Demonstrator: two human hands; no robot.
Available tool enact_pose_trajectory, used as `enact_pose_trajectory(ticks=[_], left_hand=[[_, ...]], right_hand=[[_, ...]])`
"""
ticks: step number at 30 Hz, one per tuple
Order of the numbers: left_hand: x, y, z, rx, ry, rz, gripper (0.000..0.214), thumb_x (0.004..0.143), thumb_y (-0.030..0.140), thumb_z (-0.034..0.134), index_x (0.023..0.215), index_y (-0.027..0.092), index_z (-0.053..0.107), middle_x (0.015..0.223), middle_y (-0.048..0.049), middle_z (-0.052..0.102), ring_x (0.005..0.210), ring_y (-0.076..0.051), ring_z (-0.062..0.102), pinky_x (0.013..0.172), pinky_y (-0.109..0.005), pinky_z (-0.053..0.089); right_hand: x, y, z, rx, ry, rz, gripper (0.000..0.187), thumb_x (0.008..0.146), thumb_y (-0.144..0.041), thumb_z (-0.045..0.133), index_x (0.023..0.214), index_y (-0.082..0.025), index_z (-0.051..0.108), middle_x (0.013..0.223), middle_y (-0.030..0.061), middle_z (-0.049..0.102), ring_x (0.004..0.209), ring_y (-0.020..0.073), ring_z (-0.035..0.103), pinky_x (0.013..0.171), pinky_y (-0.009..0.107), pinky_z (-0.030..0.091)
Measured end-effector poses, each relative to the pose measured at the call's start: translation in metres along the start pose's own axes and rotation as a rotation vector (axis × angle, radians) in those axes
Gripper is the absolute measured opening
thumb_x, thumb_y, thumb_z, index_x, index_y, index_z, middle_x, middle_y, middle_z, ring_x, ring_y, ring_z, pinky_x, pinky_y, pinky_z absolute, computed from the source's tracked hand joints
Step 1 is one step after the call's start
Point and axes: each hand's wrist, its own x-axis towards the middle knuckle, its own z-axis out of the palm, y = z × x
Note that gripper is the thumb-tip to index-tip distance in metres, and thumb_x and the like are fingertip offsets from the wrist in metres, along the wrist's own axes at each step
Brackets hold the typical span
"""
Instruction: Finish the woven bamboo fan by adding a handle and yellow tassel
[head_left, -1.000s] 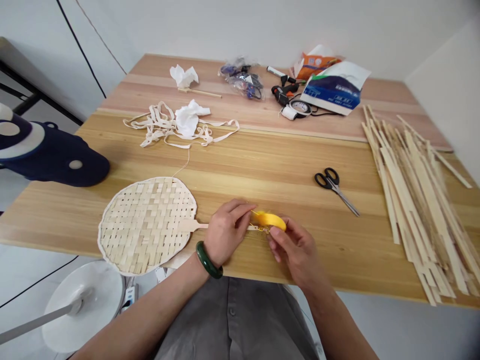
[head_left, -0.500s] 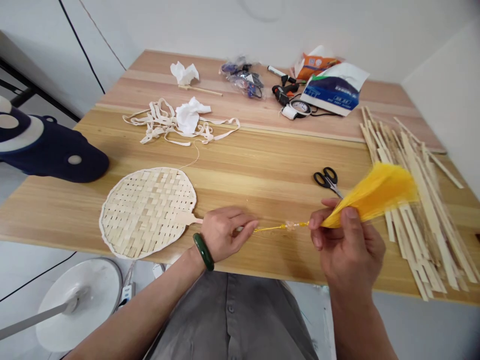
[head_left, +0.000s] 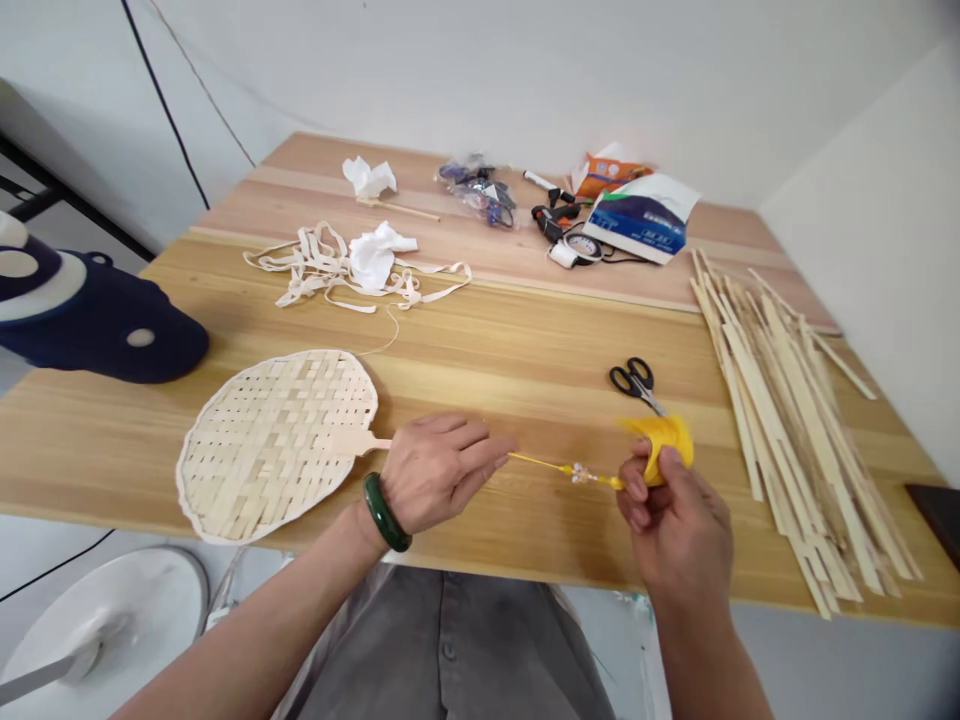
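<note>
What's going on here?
One person is working with bare hands at a wooden table. The left hand, wearing a green bangle, lies over the handle of a woven bamboo fan. The right hand pinches a yellow tassel, and a yellow cord with a small bead runs straight between the hands. Black-handled scissors and a pile of bamboo strips lie to the right.
</note>
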Motion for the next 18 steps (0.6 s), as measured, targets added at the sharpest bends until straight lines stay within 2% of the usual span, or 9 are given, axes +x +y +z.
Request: enact_pose_trajectory(ticks=[5, 8, 10, 11, 13, 15, 16, 17, 18], left_hand=[[0.007, 0.004, 0.007, 0.085, -0.121, 0.012, 0.019, 0.096, 0.024, 0.045, 0.098, 0.02, 0.064, 0.08, -0.0013, 0.067, 0.072, -0.019, 0.057, 0.06, -0.032, 0.038], [0.01, 0.011, 0.004, 0.077, -0.132, 0.001, 0.013, 0.092, 0.019, 0.047, 0.089, 0.019, 0.06, 0.077, -0.001, 0.065, 0.068, -0.019, 0.055, 0.057, -0.032, 0.037], [0.01, 0.018, 0.003, 0.103, -0.106, -0.013, 0.012, 0.089, 0.019, 0.051, 0.079, 0.019, 0.056, 0.073, -0.0007, 0.063, 0.065, -0.018, 0.054, 0.054, -0.032, 0.035], [0.009, 0.021, 0.004, 0.115, -0.082, -0.014, 0.013, 0.088, 0.018, 0.053, 0.075, 0.02, 0.054, 0.07, -0.0003, 0.062, 0.063, -0.018, 0.054, 0.052, -0.031, 0.033], [0.006, 0.028, 0.014, 0.122, -0.02, 0.011, 0.014, 0.085, 0.017, 0.057, 0.072, 0.02, 0.052, 0.066, 0.0003, 0.06, 0.058, -0.017, 0.051, 0.048, -0.03, 0.031], [0.001, 0.033, 0.032, 0.103, 0.007, 0.041, 0.015, 0.081, 0.013, 0.061, 0.071, 0.02, 0.053, 0.064, -0.0005, 0.06, 0.057, -0.016, 0.052, 0.047, -0.03, 0.033], [-0.001, 0.034, 0.042, 0.059, 0.009, 0.067, 0.016, 0.083, 0.012, 0.06, 0.07, 0.02, 0.055, 0.063, -0.0013, 0.06, 0.056, -0.016, 0.053, 0.047, -0.029, 0.035], [-0.004, 0.035, 0.051, -0.044, -0.016, 0.064, 0.017, 0.086, 0.012, 0.058, 0.072, 0.022, 0.058, 0.065, -0.0024, 0.062, 0.059, -0.016, 0.055, 0.048, -0.028, 0.039], [-0.006, 0.035, 0.057, -0.175, -0.055, 0.025, 0.015, 0.09, 0.016, 0.057, 0.079, 0.025, 0.063, 0.078, -0.0053, 0.067, 0.069, -0.016, 0.059, 0.056, -0.027, 0.046]], right_hand=[[-0.015, -0.012, 0.002, 0.032, 0.07, -0.24, 0.02, 0.086, -0.033, 0.065, 0.076, -0.017, 0.063, 0.069, 0.0016, 0.062, 0.048, 0.0078, 0.049, 0.04, 0.019, 0.032], [-0.002, -0.009, -0.011, -0.056, 0.001, -0.037, 0.023, 0.082, -0.039, 0.065, 0.087, -0.017, 0.065, 0.06, -0.0015, 0.056, 0.042, 0.0078, 0.043, 0.039, 0.02, 0.032], [0.014, -0.005, -0.023, -0.303, -0.001, 0.09, 0.035, 0.077, -0.045, 0.065, 0.096, -0.016, 0.064, 0.07, 0.0035, 0.062, 0.048, 0.0124, 0.048, 0.041, 0.024, 0.038], [0.022, -0.005, -0.028, -0.48, 0.053, 0.068, 0.042, 0.076, -0.048, 0.065, 0.101, -0.015, 0.064, 0.083, 0.0084, 0.065, 0.056, 0.0165, 0.055, 0.045, 0.028, 0.044], [0.037, -0.007, -0.033, -0.782, 0.233, -0.135, 0.056, 0.08, -0.051, 0.06, 0.123, -0.016, 0.055, 0.116, 0.0159, 0.061, 0.081, 0.0247, 0.061, 0.059, 0.034, 0.051], [0.047, -0.009, -0.029, -0.889, 0.294, -0.334, 0.06, 0.084, -0.052, 0.056, 0.133, -0.019, 0.048, 0.132, 0.0167, 0.054, 0.097, 0.0291, 0.061, 0.07, 0.038, 0.052], [0.049, -0.008, -0.022, -0.886, 0.207, -0.361, 0.057, 0.084, -0.053, 0.055, 0.131, -0.02, 0.052, 0.131, 0.0161, 0.056, 0.099, 0.03, 0.061, 0.074, 0.039, 0.052], [0.049, -0.005, -0.012, -0.862, 0.047, -0.334, 0.052, 0.083, -0.055, 0.055, 0.124, -0.021, 0.059, 0.125, 0.0151, 0.062, 0.098, 0.0302, 0.063, 0.076, 0.039, 0.052], [0.047, 0.0, -0.001, -0.831, -0.159, -0.259, 0.047, 0.082, -0.057, 0.055, 0.112, -0.023, 0.065, 0.114, 0.0135, 0.068, 0.094, 0.0298, 0.065, 0.077, 0.039, 0.052]])
